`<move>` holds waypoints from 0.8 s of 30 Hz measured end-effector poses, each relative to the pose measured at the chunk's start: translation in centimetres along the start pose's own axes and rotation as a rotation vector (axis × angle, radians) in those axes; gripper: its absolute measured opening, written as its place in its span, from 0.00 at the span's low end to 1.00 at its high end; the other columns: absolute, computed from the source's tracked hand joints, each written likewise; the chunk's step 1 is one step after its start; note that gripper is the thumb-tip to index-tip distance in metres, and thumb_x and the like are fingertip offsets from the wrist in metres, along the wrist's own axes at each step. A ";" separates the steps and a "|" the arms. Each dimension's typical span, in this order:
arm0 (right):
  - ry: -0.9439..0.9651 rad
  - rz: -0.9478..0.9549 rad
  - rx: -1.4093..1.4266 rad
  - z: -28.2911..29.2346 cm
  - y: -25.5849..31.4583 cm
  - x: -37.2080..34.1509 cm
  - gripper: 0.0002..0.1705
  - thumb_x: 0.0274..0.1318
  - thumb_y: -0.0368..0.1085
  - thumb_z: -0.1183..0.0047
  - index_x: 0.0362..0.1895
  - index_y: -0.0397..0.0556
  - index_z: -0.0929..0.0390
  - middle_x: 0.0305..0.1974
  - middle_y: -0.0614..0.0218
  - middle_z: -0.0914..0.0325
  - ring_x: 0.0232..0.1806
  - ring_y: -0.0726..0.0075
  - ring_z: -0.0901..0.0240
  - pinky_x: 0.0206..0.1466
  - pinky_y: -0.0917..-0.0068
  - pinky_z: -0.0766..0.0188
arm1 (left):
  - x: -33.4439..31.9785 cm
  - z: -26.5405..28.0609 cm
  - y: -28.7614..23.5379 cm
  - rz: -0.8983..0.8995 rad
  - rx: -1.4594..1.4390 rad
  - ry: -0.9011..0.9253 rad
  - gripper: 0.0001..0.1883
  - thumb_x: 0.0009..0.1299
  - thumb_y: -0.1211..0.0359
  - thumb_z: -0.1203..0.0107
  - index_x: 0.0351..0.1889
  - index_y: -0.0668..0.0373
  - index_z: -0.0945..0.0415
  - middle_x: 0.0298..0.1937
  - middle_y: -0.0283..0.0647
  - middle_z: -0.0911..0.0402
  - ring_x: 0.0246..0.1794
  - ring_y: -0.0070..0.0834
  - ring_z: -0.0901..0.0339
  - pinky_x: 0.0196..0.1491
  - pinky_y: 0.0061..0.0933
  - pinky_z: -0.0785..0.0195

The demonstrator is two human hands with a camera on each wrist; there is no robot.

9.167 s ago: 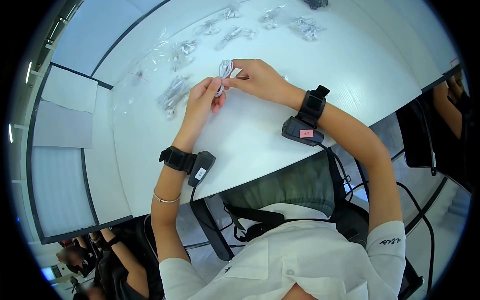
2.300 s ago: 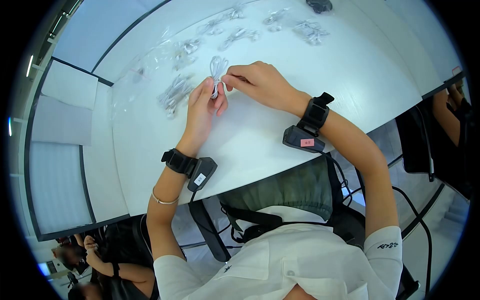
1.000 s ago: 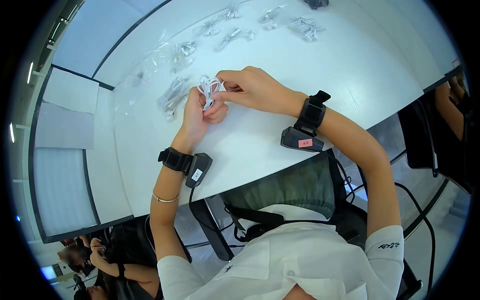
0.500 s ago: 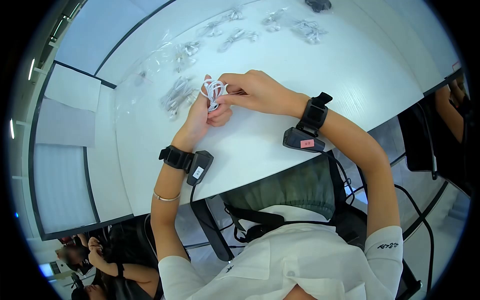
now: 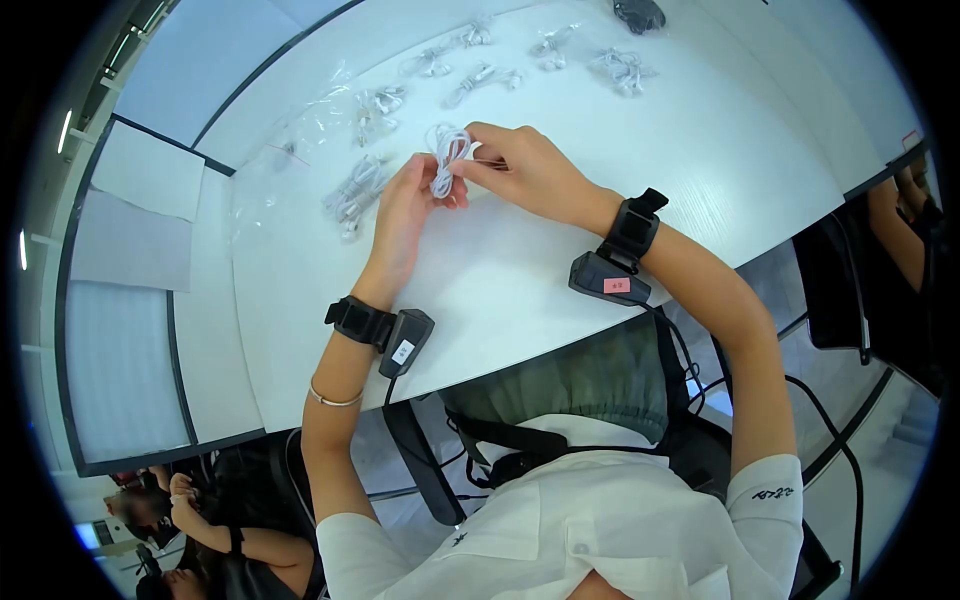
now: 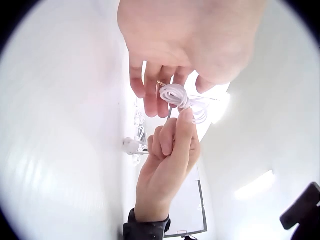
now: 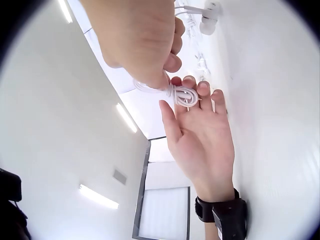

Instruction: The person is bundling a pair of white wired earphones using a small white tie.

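Note:
A coil of white wired earphones (image 5: 447,178) is wound at its middle and held up over the table, with loops to either side. My right hand (image 5: 540,178) pinches the coil (image 7: 186,96) between thumb and curled fingers. Earbuds (image 7: 208,19) on a short length of cord hang out beyond that hand in the right wrist view. My left hand (image 5: 400,212) has its palm spread and fingers loosely extended beside the coil, its fingertips right at the loops. A gold plug (image 6: 160,83) pokes out of the coil near the left fingers.
Several more white earphone bundles, some in clear bags, lie on the white table: one bundle (image 5: 355,192) left of my hands, another (image 5: 622,70) at back right. Crumpled clear plastic (image 5: 290,150) lies far left. A dark object (image 5: 638,14) sits at the back edge.
A second ago my left fingers were curled round the coil's lower end; now they have loosened and the right hand holds it. Both hands moved slightly forward over the table.

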State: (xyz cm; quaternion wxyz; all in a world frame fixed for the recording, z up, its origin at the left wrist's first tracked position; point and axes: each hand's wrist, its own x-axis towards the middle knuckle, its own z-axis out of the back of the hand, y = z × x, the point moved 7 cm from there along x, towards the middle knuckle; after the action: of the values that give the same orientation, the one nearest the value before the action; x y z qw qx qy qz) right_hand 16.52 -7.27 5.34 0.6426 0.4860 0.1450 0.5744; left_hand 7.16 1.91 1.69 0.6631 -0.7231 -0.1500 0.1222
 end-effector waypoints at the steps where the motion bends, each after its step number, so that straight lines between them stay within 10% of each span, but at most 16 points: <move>1: -0.034 -0.011 0.005 0.2 -0.1 0.1 0.18 0.58 0.43 0.50 0.26 0.41 0.34 0.16 0.58 0.26 0.13 0.60 0.37 0.19 0.69 0.44 | 0.1 0.0 -0.3 -0.008 -0.018 0.009 0.18 0.74 0.58 0.65 0.47 0.61 0.31 0.36 0.39 0.24 0.37 0.24 0.27 0.45 0.26 0.38; 24: -0.083 -0.170 0.268 0.4 -2.6 0.1 0.14 0.60 0.43 0.50 0.35 0.44 0.27 0.12 0.79 0.41 0.17 0.85 0.54 0.21 0.80 0.56 | -0.5 -0.1 -1.7 -0.155 0.117 -0.084 0.10 0.68 0.72 0.48 0.40 0.61 0.39 0.43 0.53 0.21 0.42 0.35 0.20 0.41 0.23 0.35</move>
State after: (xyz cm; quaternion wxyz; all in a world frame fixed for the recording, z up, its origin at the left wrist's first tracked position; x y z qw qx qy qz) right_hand 18.46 -7.01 3.54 0.6238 0.5765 0.2342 0.4729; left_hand 6.63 1.77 3.41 0.7049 -0.6635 -0.2255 0.1094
